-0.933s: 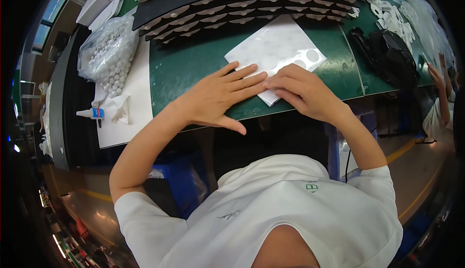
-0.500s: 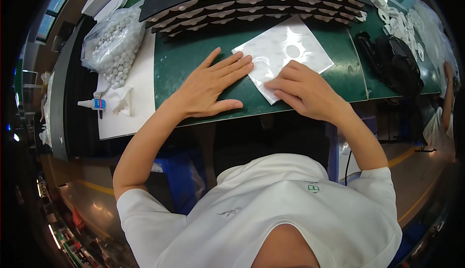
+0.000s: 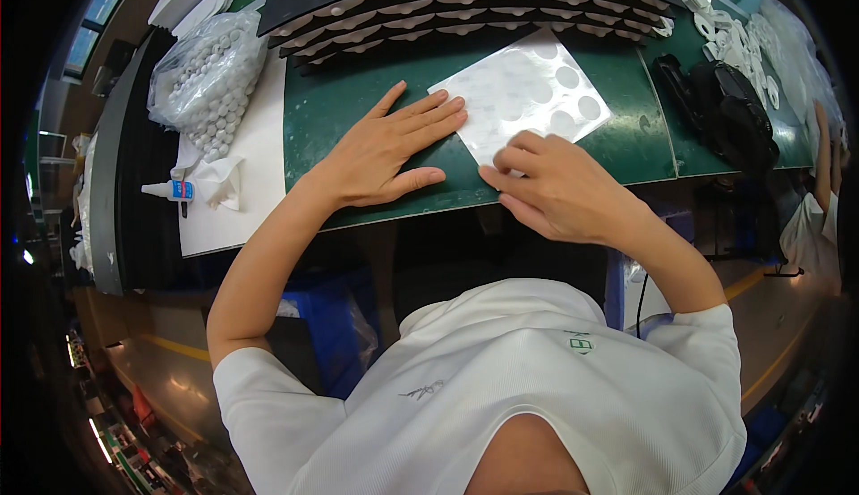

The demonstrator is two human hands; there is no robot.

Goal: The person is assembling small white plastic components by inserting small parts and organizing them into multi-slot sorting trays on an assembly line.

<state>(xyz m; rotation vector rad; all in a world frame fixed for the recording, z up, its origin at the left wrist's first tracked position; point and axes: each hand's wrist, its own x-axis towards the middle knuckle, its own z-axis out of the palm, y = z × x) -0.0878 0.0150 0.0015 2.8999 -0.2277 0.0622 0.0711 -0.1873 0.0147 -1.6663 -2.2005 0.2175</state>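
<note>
A white sheet [image 3: 501,88] with several round grey-toned circles lies askew on the green table. My left hand [image 3: 385,150] rests flat and open, fingers spread, with its fingertips on the sheet's left edge. Over the sheet's near corner is my right hand [image 3: 555,182], its thumb and fingers drawn together in a pinch. Whatever those fingers hold, if anything, is too small or hidden to make out.
Behind the sheet stand stacked black trays [image 3: 385,16] with pale oval parts. At left are a bag of white balls [image 3: 210,83], a small glue bottle [image 3: 170,191] and crumpled tissue [image 3: 219,182]. A black object [image 3: 729,119] and white parts [image 3: 725,34] lie at right.
My right hand has shifted slightly toward me, its fingers more curled. The glare on the sheet has lessened and more circles show. My left hand stays almost in place.
</note>
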